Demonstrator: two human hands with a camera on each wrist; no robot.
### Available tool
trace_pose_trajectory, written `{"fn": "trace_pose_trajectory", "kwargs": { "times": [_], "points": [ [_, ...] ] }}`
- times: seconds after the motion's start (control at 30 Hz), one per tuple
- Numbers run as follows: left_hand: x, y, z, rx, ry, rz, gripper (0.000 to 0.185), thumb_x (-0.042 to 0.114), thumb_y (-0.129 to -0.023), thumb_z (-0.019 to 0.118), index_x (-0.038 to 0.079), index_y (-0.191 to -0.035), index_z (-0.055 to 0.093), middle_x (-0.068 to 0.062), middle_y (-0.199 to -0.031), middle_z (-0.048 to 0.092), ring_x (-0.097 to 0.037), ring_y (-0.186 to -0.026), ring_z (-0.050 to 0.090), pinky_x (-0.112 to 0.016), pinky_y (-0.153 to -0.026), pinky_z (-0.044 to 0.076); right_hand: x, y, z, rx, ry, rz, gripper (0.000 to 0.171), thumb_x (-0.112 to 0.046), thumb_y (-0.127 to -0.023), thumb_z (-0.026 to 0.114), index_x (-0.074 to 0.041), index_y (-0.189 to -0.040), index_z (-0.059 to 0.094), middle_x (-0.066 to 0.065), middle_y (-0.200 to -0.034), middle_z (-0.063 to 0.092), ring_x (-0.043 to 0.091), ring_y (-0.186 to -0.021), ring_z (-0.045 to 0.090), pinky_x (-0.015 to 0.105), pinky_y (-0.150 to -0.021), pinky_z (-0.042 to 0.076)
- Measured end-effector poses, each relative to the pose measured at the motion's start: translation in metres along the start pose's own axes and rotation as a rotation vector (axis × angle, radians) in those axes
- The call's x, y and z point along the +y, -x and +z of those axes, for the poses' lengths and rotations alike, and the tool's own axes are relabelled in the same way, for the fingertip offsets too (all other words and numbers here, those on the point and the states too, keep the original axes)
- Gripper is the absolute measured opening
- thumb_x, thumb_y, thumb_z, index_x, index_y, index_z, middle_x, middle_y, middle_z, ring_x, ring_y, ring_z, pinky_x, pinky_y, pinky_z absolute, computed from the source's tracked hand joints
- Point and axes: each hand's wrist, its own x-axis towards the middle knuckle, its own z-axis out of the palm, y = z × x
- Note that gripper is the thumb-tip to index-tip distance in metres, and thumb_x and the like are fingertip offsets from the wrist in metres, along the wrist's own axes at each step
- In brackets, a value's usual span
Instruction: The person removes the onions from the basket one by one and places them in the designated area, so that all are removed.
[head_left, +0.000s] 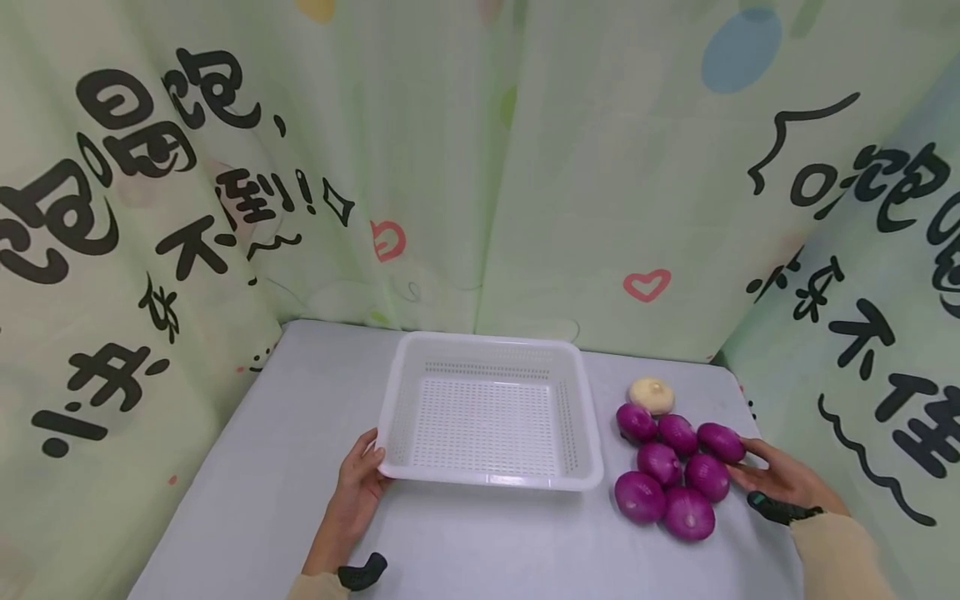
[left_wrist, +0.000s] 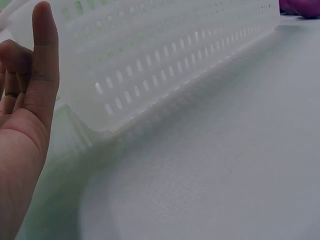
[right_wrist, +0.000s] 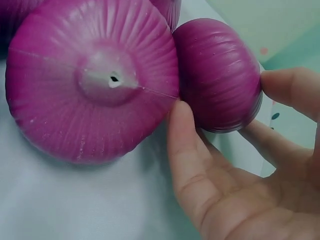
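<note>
Curtains [head_left: 480, 167] of pale green cloth with black lettering hang behind a grey surface [head_left: 300, 467], where a white slotted basket [head_left: 491, 412] sits in the middle. Left hand [head_left: 358, 487] rests against the basket's near left corner, fingers straight and its grip spread. Just right of the basket lies a cluster of purple onions [head_left: 671, 471] with one pale onion [head_left: 651, 393] behind them, and the right hand [head_left: 780, 477] has its grip loosely pinching the rightmost purple onion [right_wrist: 220, 75], thumb and fingertips touching its skin as it lies on the surface.
</note>
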Motion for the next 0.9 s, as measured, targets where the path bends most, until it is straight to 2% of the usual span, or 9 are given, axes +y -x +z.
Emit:
{"fn": "trace_pose_trajectory", "kwargs": {
  "times": [0.13, 0.23, 0.3, 0.37, 0.47, 0.67, 0.73, 0.83, 0.9],
  "points": [
    [0.0, 0.0, 0.0, -0.017, -0.015, 0.008, 0.042, 0.017, -0.109, 0.049, 0.013, -0.15, 0.04, -0.019, -0.156, 0.05, -0.028, -0.126, 0.066, -0.03, -0.095, 0.059, 0.002, -0.001, -0.001, 0.063, 0.102, -0.044, 0.087, -0.038, -0.11, 0.05, -0.055, -0.155, -0.023, 0.015, -0.095, 0.068, 0.023, -0.093, 0.073, 0.029, -0.106, 0.054],
    [-0.001, -0.001, 0.001, -0.017, -0.018, 0.01, 0.043, 0.017, -0.109, 0.05, 0.013, -0.151, 0.04, -0.017, -0.155, 0.051, -0.028, -0.127, 0.066, -0.03, -0.096, 0.059, 0.001, -0.001, -0.006, 0.078, 0.217, -0.073, 0.064, -0.035, -0.11, 0.048, -0.043, -0.158, 0.006, 0.014, -0.096, 0.068, 0.022, -0.093, 0.072, 0.033, -0.104, 0.056],
    [-0.001, -0.002, 0.002, -0.014, -0.016, 0.007, 0.043, 0.017, -0.109, 0.05, 0.013, -0.15, 0.04, -0.016, -0.153, 0.053, -0.028, -0.127, 0.066, -0.03, -0.095, 0.059, 0.001, -0.001, -0.009, 0.08, 0.28, -0.09, 0.035, -0.032, -0.111, 0.047, -0.026, -0.144, 0.034, 0.014, -0.097, 0.069, 0.022, -0.094, 0.072, 0.035, -0.103, 0.057],
    [0.0, -0.003, 0.001, -0.01, -0.012, 0.004, 0.042, 0.017, -0.109, 0.051, 0.014, -0.15, 0.041, -0.015, -0.152, 0.055, -0.028, -0.125, 0.067, -0.03, -0.095, 0.059, 0.001, -0.002, -0.013, 0.071, 0.333, -0.1, 0.015, -0.03, -0.112, 0.045, -0.019, -0.119, 0.05, 0.013, -0.098, 0.07, 0.021, -0.095, 0.072, 0.037, -0.103, 0.057],
    [0.001, -0.004, 0.002, -0.005, -0.017, 0.0, 0.042, 0.018, -0.109, 0.051, 0.012, -0.149, 0.042, -0.013, -0.149, 0.058, -0.026, -0.121, 0.068, -0.029, -0.093, 0.059, 0.002, -0.003, -0.015, 0.068, 0.403, -0.105, 0.017, -0.031, -0.112, 0.045, -0.016, -0.114, 0.054, 0.01, -0.099, 0.071, 0.021, -0.096, 0.072, 0.038, -0.101, 0.058],
    [0.004, -0.004, 0.001, 0.02, -0.052, -0.053, 0.043, 0.023, -0.108, 0.053, 0.008, -0.148, 0.044, -0.014, -0.144, 0.06, -0.023, -0.113, 0.066, -0.03, -0.091, 0.057, 0.0, -0.003, -0.016, 0.043, 0.615, -0.142, 0.027, -0.033, -0.112, 0.042, -0.012, -0.12, 0.057, 0.0, -0.102, 0.072, 0.016, -0.098, 0.072, 0.035, -0.093, 0.059],
    [0.007, -0.002, 0.0, 0.036, -0.089, -0.073, 0.043, 0.024, -0.108, 0.055, 0.007, -0.147, 0.046, -0.014, -0.143, 0.061, -0.021, -0.109, 0.066, -0.032, -0.09, 0.056, 0.001, -0.003, -0.015, 0.035, 0.689, -0.149, 0.035, -0.033, -0.113, 0.041, -0.005, -0.128, 0.056, -0.001, -0.105, 0.072, 0.016, -0.099, 0.072, 0.035, -0.093, 0.059],
    [0.016, -0.002, -0.004, 0.041, -0.177, -0.096, 0.043, 0.021, -0.106, 0.058, 0.006, -0.144, 0.049, -0.016, -0.133, 0.064, -0.018, -0.094, 0.064, -0.034, -0.086, 0.057, 0.003, -0.002, -0.011, 0.044, 0.821, -0.147, 0.054, -0.03, -0.113, 0.038, 0.015, -0.145, 0.038, 0.004, -0.112, 0.072, 0.016, -0.102, 0.07, 0.035, -0.094, 0.059],
    [0.024, -0.003, -0.006, 0.021, -0.262, -0.1, 0.043, 0.021, -0.105, 0.06, 0.004, -0.143, 0.049, -0.014, -0.123, 0.068, -0.016, -0.086, 0.063, -0.035, -0.084, 0.059, 0.005, 0.0, -0.008, 0.078, 0.915, -0.152, 0.063, -0.028, -0.113, 0.036, 0.02, -0.15, 0.022, 0.012, -0.117, 0.071, 0.017, -0.104, 0.069, 0.037, -0.095, 0.059]
  ]
}}
